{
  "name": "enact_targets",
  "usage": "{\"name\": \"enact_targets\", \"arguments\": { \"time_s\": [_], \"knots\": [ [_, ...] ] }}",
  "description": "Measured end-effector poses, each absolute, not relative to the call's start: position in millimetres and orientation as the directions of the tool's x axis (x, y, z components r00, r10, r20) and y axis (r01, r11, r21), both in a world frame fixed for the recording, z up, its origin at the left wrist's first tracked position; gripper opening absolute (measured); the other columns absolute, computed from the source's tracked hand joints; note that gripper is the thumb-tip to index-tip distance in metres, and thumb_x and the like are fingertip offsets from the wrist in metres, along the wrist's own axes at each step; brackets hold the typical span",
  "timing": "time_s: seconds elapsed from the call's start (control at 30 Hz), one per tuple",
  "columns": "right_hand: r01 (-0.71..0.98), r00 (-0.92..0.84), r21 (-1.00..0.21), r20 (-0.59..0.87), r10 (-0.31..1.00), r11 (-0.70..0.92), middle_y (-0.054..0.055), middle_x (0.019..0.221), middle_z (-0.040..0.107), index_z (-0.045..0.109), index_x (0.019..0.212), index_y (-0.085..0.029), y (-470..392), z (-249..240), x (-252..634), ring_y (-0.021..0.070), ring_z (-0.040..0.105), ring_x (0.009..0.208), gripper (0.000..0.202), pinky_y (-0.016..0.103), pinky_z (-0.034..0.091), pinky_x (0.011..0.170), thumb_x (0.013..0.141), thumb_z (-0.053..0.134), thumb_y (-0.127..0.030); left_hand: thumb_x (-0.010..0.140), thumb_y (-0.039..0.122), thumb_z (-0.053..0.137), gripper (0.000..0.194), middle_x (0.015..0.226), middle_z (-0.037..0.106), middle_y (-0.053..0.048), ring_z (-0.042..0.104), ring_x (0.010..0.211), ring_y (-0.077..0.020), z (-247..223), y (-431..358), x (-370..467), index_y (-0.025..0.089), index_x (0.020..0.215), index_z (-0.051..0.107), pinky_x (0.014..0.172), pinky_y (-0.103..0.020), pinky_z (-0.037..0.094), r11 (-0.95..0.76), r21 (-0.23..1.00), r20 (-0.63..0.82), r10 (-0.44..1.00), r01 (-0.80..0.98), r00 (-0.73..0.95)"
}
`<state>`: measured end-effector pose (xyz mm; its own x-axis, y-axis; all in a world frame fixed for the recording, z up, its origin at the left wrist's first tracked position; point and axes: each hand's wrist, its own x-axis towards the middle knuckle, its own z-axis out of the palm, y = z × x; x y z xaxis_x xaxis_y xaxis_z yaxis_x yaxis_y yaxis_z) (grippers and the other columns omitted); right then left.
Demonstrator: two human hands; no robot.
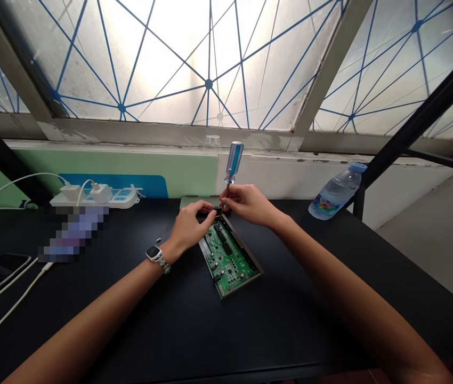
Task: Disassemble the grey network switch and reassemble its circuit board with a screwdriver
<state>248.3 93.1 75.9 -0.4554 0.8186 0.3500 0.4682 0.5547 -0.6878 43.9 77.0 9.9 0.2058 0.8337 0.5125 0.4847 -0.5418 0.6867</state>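
Observation:
A green circuit board [230, 261] in a metal frame lies on the black table, turned at an angle. Upright over its far end stands a screwdriver [234, 161] with a clear and blue handle. My right hand [248, 204] pinches the screwdriver's shaft just below the handle. Resting at the board's far left corner, my left hand [192, 224] has its thumb and fingers bent close together near the screwdriver's tip. What lies between those fingers is too small to make out. The tip itself is partly hidden by the fingers.
A water bottle [336, 193] leans near a black post at the right. A white power strip [124, 198] with plugs and cables is at the back left, near a blurred-out phone-like object [77, 234]. Small metal bits [158, 240] lie left of my left hand.

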Motion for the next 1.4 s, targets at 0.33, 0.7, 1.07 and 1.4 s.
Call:
{"name": "enact_targets", "arguments": {
  "time_s": [0.33,0.7,1.07,1.4],
  "knots": [
    [-0.044,-0.278,-0.965,0.259,0.925,0.257,0.007,0.097,0.077,0.056,0.093,-0.020,57.2,58.0,250.1,0.0190,0.077,0.081,0.021,0.036,0.063,0.078,0.093,0.067,-0.038,0.093,0.029,0.067,0.016,0.107,0.075,-0.007,0.070,0.101,-0.0249,6.4,41.3,-0.3,0.022,0.107,0.070,0.088,-0.039,0.055,-0.567,0.577,0.520,0.810,0.588,0.271],
    [-0.359,-0.137,-0.933,0.019,0.990,-0.031,0.004,0.093,0.079,0.054,0.090,-0.022,17.3,17.7,249.5,0.0180,0.077,0.079,0.035,0.031,0.061,0.080,0.077,0.086,-0.024,0.091,0.029,0.070,0.011,0.098,0.074,-0.005,0.070,0.090,-0.0205,13.4,22.6,-3.1,0.023,0.100,0.072,0.078,-0.034,0.056,-0.590,0.599,0.404,0.806,0.541,0.432],
    [-0.379,-0.115,-0.925,0.030,0.993,-0.016,0.004,0.093,0.079,0.056,0.090,-0.023,14.9,20.6,245.8,0.0187,0.077,0.078,0.032,0.035,0.062,0.081,0.078,0.085,-0.023,0.093,0.023,0.067,0.006,0.089,0.075,-0.003,0.070,0.080,-0.0178,14.3,20.2,0.0,0.022,0.091,0.073,0.073,-0.030,0.055,-0.578,0.653,0.384,0.810,0.489,0.443],
    [-0.385,-0.139,-0.923,0.044,0.989,-0.014,0.002,0.095,0.080,0.054,0.090,-0.024,12.9,21.4,246.6,0.0190,0.078,0.081,0.033,0.036,0.062,0.085,0.079,0.085,-0.025,0.093,0.020,0.065,0.007,0.088,0.076,-0.004,0.069,0.077,-0.0175,8.8,16.1,10.6,0.021,0.092,0.072,0.072,-0.031,0.057,-0.608,0.644,0.485,0.794,0.465,0.367]
  ]
}}
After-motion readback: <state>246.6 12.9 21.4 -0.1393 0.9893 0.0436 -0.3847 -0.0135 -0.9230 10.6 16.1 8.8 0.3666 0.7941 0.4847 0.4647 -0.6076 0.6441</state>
